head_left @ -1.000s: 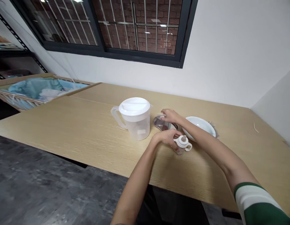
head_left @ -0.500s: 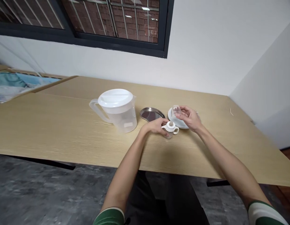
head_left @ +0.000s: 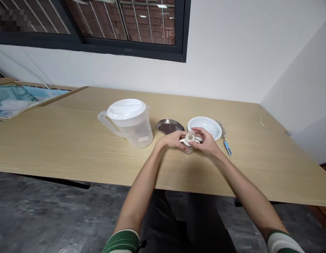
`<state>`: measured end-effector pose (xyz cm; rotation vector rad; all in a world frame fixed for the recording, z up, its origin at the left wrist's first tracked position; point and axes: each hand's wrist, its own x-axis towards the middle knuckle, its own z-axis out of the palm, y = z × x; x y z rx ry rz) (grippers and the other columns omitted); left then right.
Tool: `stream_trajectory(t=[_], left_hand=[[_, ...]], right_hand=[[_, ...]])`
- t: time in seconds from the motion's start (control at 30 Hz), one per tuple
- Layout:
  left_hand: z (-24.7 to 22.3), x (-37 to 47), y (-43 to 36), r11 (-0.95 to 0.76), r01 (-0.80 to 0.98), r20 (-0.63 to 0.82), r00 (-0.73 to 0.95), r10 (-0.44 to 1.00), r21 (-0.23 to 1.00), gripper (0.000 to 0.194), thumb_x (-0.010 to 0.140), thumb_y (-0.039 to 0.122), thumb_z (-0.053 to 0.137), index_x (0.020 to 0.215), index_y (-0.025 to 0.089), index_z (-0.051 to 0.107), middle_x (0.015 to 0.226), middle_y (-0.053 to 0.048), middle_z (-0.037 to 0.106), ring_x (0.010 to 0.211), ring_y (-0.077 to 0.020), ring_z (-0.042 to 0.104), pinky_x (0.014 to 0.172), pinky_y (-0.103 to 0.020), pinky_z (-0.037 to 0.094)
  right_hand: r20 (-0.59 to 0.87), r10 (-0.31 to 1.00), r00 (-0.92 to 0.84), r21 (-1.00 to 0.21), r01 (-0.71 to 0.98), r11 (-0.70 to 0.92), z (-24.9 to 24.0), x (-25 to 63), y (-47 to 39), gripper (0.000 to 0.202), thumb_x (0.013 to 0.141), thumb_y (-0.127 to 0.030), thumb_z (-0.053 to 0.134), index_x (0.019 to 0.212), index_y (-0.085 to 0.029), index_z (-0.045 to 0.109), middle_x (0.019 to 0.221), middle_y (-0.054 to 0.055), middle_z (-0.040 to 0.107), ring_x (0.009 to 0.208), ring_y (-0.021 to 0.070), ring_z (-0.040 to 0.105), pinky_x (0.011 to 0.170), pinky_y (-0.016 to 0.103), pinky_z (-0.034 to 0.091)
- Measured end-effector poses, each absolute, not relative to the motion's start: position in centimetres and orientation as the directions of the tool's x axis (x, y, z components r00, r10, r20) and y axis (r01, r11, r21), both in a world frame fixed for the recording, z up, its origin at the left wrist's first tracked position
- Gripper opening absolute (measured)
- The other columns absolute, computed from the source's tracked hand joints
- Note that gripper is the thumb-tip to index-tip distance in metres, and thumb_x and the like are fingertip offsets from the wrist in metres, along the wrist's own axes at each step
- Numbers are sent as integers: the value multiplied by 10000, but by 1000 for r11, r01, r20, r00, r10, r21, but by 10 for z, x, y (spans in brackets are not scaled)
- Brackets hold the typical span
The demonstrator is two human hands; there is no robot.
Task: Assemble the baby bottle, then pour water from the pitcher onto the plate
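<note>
A small baby bottle (head_left: 188, 149) with white handles stands near the middle of the table, my left hand (head_left: 175, 139) wrapped round its left side. My right hand (head_left: 206, 141) grips a clear dome cap (head_left: 190, 135), which sits over the nipple on top of the bottle. Just behind my right hand lies a white oval bowl (head_left: 207, 124). A kidney-shaped steel tray (head_left: 170, 126) is behind my left hand, partly covered by it.
A clear pitcher (head_left: 138, 131) with a white lid stands left of the tray. Right of the bowl lies a brush with a blue handle (head_left: 227, 147). The wooden table (head_left: 73, 147) meets a white wall at the back. A bin with blue cloth is at the far left.
My right hand has moved left and toward me from the bowl, bringing the clear cap onto the bottle. The bowl and brush now show more fully. My left hand still holds the bottle.
</note>
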<state>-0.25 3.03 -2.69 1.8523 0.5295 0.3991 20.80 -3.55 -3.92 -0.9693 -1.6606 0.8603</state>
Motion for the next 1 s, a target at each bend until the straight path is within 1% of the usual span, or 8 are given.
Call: stream_trajectory(t=[0.17,0.23,0.37,0.53,0.7,0.9,1.0], left_hand=[[-29,-3,30,-252,165,4,829,559,954,526,587,194,894,1084,152,725,1024,-48,750,993,-222,693,917,-322,500],[-30,-4,30,-251,165,5,826,563,954,503,581,199,899,1051,152,728,1004,-43,748,969,-215,691,895,-315,497],[-30,-4,30,-247,159,9,824,567,956,465,576,211,903,1003,155,730,977,-33,745,921,-200,685,852,-300,488],[-25,-5,29,-249,186,-10,820,573,951,441,576,185,897,986,159,736,949,-16,741,882,-189,678,804,-280,476],[-23,-4,30,-250,152,10,837,548,956,441,579,195,908,984,162,738,947,-19,740,895,-192,675,834,-290,482],[-26,-5,33,-279,199,-13,834,551,940,389,591,236,913,937,170,747,916,-11,731,865,-189,671,819,-290,485],[-25,-5,33,-259,181,-9,836,549,949,407,584,229,918,946,169,743,941,-21,745,884,-197,683,836,-295,493]], right_hand=[[418,888,-191,-861,230,454,-43,208,-33,553,712,-422,869,1185,-212,675,1136,91,751,1044,260,727,955,414,588],[415,887,-200,-860,230,454,-41,208,-33,529,705,-407,866,1160,-207,684,1106,85,760,1007,250,734,919,399,596],[425,881,-208,-835,287,470,-35,209,-34,502,700,-379,855,1144,-192,712,1076,82,773,968,242,735,874,387,593],[434,877,-205,-813,331,479,-32,210,-34,482,695,-377,856,1118,-179,738,1057,84,784,965,244,740,881,388,589],[420,886,-198,-843,276,461,-35,208,-33,516,686,-387,860,1139,-176,731,1058,85,787,962,249,757,881,393,612],[397,892,-217,-869,224,442,-37,207,-33,540,682,-381,867,1163,-189,716,1084,87,793,982,259,773,944,434,628],[389,894,-222,-876,210,434,-36,207,-35,546,682,-385,872,1165,-189,712,1095,89,792,994,263,774,947,435,635]])
